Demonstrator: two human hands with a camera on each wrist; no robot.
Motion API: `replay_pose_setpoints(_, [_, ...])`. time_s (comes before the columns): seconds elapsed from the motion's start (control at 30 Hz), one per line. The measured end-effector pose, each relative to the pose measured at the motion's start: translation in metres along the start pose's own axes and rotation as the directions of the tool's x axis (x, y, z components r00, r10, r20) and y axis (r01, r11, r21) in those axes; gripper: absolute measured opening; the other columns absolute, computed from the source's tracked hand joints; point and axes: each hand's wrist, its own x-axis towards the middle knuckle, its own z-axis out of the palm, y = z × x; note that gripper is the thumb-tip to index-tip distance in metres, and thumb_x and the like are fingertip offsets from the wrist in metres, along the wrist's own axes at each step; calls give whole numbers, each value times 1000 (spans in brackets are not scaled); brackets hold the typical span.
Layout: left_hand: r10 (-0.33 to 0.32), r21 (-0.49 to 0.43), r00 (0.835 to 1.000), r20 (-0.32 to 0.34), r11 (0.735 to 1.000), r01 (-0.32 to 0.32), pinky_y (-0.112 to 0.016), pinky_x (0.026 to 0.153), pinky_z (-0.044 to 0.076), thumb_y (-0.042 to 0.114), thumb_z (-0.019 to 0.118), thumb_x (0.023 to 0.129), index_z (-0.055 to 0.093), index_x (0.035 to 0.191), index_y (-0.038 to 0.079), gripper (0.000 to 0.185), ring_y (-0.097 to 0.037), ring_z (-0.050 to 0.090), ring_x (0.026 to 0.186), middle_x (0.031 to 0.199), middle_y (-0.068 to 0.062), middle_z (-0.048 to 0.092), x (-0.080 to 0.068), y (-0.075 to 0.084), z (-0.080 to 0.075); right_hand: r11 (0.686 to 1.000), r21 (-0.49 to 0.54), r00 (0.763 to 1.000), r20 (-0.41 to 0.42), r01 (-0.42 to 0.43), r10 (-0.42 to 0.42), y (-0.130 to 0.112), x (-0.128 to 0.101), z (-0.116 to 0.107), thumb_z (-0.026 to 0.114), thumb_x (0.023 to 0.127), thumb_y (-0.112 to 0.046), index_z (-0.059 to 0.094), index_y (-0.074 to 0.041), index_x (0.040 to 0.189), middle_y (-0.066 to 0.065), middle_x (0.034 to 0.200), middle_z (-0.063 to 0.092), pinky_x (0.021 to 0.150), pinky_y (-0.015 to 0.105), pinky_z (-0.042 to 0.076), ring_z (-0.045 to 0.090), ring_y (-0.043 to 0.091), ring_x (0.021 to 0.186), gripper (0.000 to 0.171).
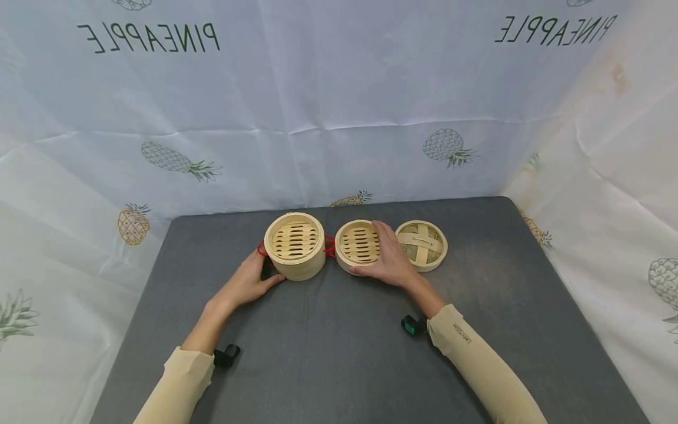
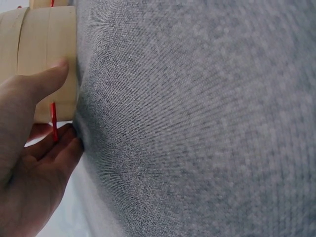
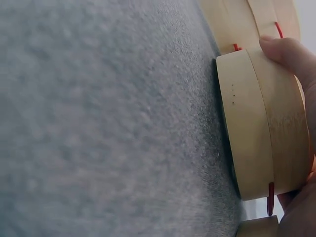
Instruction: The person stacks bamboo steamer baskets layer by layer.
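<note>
Here we are with both hands busy on the dark surface (image 1: 328, 353). The left hand (image 1: 248, 281) has the tall basket (image 1: 294, 246) in its grasp: thumb against the wall near seven o'clock, fingers tucked low around nine, right by a red loop (image 2: 54, 121). Over at the tall basket's three o'clock comes the short basket (image 1: 357, 245), and the right hand (image 1: 391, 260) is on it, thumb near six, fingers curled over the rim around one. Both baskets sit slats up, red loops (image 1: 329, 246) between them. The lid (image 1: 422, 242), cross-banded, rests at the short basket's three o'clock, just beyond that hand.

Now, the handling! These look like bamboo: light, stiff, dry enough to grip well, I'd judge. The thin slats are probably the fragile part, so take the rigid outer wall, thumb and fingers well apart, say six against twelve. The tall one shows a seam in the left wrist view; whether it's separate layers I can't tell, so a low hold is safer. The loops look too soft for steady steering.
</note>
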Motion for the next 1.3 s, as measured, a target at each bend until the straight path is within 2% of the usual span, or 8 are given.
replay_pose_setpoints(0.73, [0, 3, 1000, 10, 1000, 0, -62, 112, 51, 19, 86, 96, 33, 167, 5, 89, -43, 60, 138, 155, -26, 54, 1, -1, -1, 999, 36, 999, -31, -8, 9, -6, -25, -1, 97, 72, -56, 26, -8, 171, 16, 176, 29, 125, 69, 38, 35, 40, 162, 131])
replay_pose_setpoints(0.9, [3, 1, 1000, 9, 1000, -3, -61, 111, 52, 19, 86, 95, 36, 165, 5, 86, -42, 61, 136, 153, -25, 56, 1, 1, -2, 999, 43, 1000, -29, -8, 10, -8, -29, -4, 97, 73, -57, 25, -11, 172, 15, 177, 28, 125, 69, 38, 34, 39, 163, 131])
replay_pose_setpoints(1.07, [0, 0, 1000, 9, 1000, 0, -63, 114, 50, 18, 86, 96, 33, 167, 4, 90, -44, 58, 141, 157, -26, 53, 0, 1, -2, 999, 43, 999, -34, 9, -8, -12, -31, -7, 97, 72, -57, 23, -17, 173, 14, 178, 28, 125, 68, 38, 33, 37, 164, 132])
replay_pose_setpoints(1.3, [-12, 6, 1000, 11, 1000, 11, -63, 115, 49, 19, 86, 96, 33, 167, 5, 89, -43, 57, 141, 157, -26, 52, 0, 1, -2, 999, 49, 999, -48, 21, -18, -16, -36, -11, 99, 70, -56, 24, -17, 173, 13, 177, 29, 124, 70, 38, 32, 38, 163, 132])
